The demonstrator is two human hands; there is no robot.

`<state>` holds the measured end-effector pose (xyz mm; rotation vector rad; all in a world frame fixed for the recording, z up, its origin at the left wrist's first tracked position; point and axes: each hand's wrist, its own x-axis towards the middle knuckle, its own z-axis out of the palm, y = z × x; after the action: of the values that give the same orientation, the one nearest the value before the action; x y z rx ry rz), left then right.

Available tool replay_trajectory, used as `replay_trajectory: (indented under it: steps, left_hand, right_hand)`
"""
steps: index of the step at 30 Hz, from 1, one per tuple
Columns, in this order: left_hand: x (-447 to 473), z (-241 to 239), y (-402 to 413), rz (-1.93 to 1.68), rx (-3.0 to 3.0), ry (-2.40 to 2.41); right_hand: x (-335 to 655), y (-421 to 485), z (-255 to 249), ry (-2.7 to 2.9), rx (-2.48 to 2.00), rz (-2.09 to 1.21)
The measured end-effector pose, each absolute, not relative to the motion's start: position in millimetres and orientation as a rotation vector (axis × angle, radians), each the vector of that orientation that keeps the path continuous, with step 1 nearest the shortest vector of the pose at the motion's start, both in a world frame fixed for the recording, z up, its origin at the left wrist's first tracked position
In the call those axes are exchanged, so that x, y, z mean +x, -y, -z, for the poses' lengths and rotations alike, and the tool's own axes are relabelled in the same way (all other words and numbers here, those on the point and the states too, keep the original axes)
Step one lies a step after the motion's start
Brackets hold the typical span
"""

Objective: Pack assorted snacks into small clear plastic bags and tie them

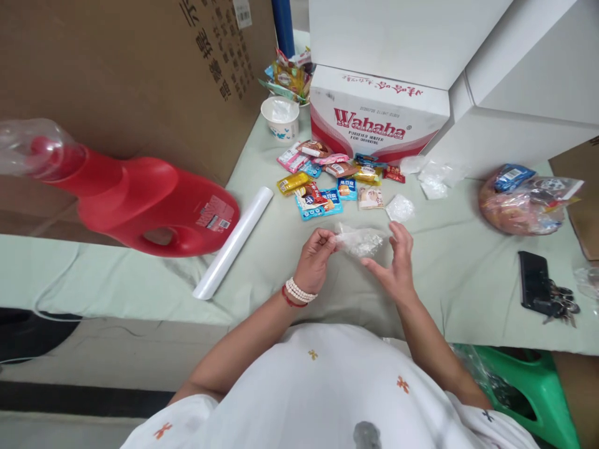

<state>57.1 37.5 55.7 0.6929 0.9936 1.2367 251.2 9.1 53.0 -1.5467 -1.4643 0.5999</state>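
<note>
My left hand (316,259) pinches the gathered end of a clear plastic bag (362,241), which has small whitish bits inside. At the bag's other end, my right hand (395,262) is spread, thumb and fingers apart around it; whether it touches the plastic I cannot tell. Just beyond the hands lies a small clear packet (400,207) of white contents. Several wrapped snacks lie behind the bag, among them a blue snack packet (319,204), a yellow packet (292,183) and a pale biscuit packet (371,197).
A red jug (154,199) and a white plastic roll (234,243) lie at left. Behind stand a paper cup (280,118), a snack-filled container (287,78) and a Wahaha carton (374,118). On the right are a filled bowl (519,206), a phone (534,280), keys (561,302) and a green stool (538,386).
</note>
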Motion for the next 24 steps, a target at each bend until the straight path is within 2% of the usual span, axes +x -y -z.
replay_trajectory:
  steps: [3,8,10,14,20,24]
  left_hand:
    - [59,-60,-40,-1.263,0.624,-0.999]
    - [42,-59,-51,-1.142,0.732,-1.108]
    - [34,-60,-53,-1.008,0.845,-1.05]
    - [33,-57,-50,-0.919,0.818,-0.945]
    - [46,-43,-44,-1.115,0.806,-1.038]
    - [46,-33,-48,-1.232,0.662,-1.169]
  right_hand:
    - [245,-26,-70,1.659,-1.441,-0.656]
    - [257,-53,-101,1.382,-1.336,-1.488]
    - [270,-67,-109,1.236,-1.33,-1.673]
    - [287,-85,-108,0.984,-1.294,-1.664]
    - [260,-39,-69,0.711,-1.317,-1.848]
    - [249,1,-45,0.671,-1.434,-1.621]
